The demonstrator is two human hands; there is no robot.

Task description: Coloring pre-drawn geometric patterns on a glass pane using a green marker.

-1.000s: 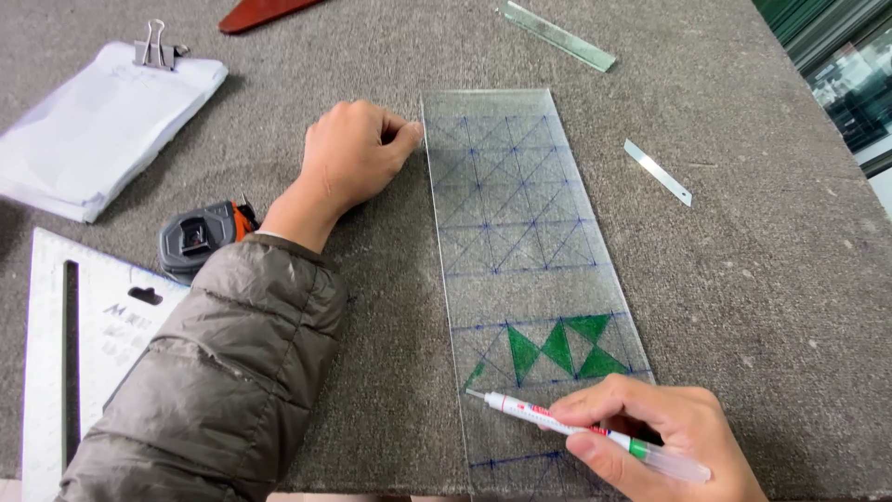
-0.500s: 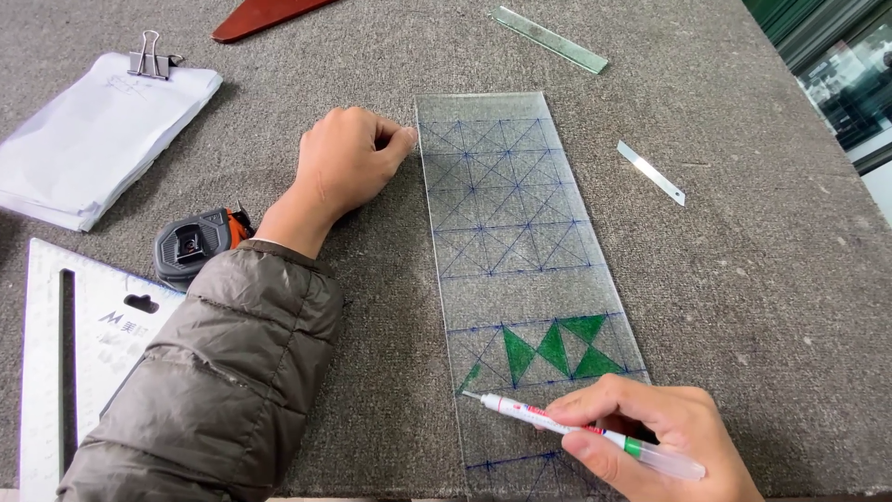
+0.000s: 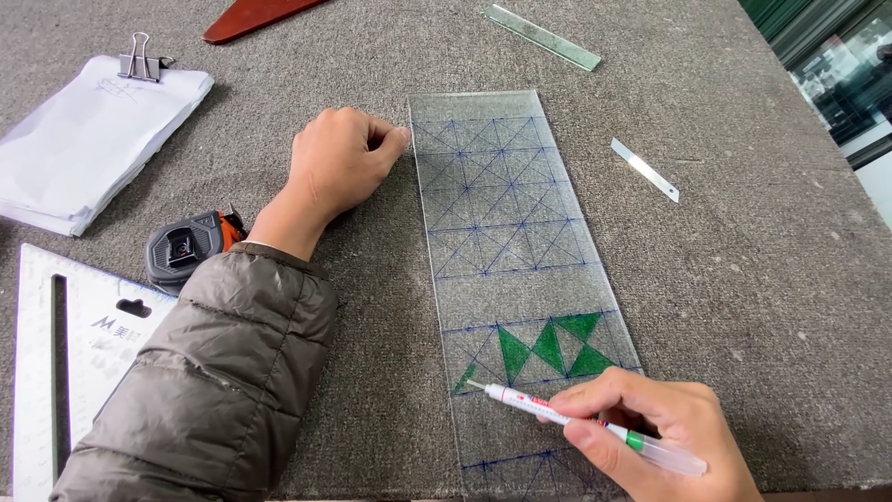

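In the head view, a long glass strip (image 3: 520, 279) is laid on the grey felt-covered table (image 3: 762, 307), ruled with a blue grid of triangles. A green marker (image 3: 576, 423) is pinched between the thumb and curled fingers of the right hand (image 3: 650, 432); its tip is set on the glass just to the left of that hand, at a partly filled green triangle (image 3: 465, 379) near the strip's left edge. Three filled green triangles (image 3: 550, 348) are seen just above the hand. The left hand (image 3: 334, 167) is loosely closed into a fist, its knuckles pressed against the strip's left edge near the far end, well apart from the marker.

For a clean fill, the tip is best kept inside the blue lines and drawn in short, overlapping strokes from the outline inward. The strip is best braced firmly by the left hand so that it cannot be slid on the felt. Wet ink beside the right hand is best left untouched by the palm, since it would likely be smeared.

Beyond the left hand, a tape measure (image 3: 186, 249), a white set square (image 3: 74, 344) and clipped paper (image 3: 93, 130) are seen.
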